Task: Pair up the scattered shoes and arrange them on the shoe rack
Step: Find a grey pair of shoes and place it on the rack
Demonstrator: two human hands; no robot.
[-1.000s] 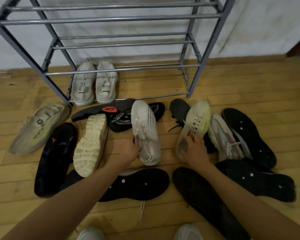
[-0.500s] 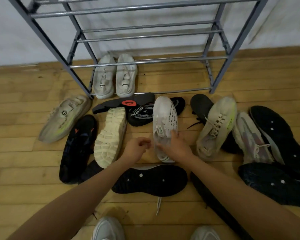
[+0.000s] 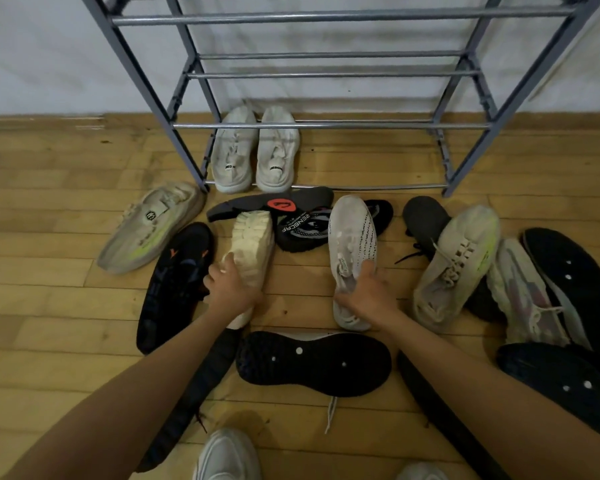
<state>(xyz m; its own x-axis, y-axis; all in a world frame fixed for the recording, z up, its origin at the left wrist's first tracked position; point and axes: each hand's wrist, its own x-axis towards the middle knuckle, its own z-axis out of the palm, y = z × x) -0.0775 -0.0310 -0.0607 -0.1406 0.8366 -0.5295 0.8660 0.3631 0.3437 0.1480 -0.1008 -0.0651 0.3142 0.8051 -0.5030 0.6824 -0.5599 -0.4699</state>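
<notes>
Two hands, well apart, each take hold of a pale shoe on the wooden floor (image 3: 49, 306) before a metal shoe rack (image 3: 326, 125).

The left hand (image 3: 232, 289) grips a cream chunky-soled shoe (image 3: 253, 237) tipped sole-up. The right hand (image 3: 368, 297) clasps a white knit sneaker (image 3: 352, 237) near its heel opening. Both lie among scattered shoes. The knit sneaker looks light and floppy, best lifted by its collar. The chunky shoe seems stiffer, so grip its sole edge.
</notes>
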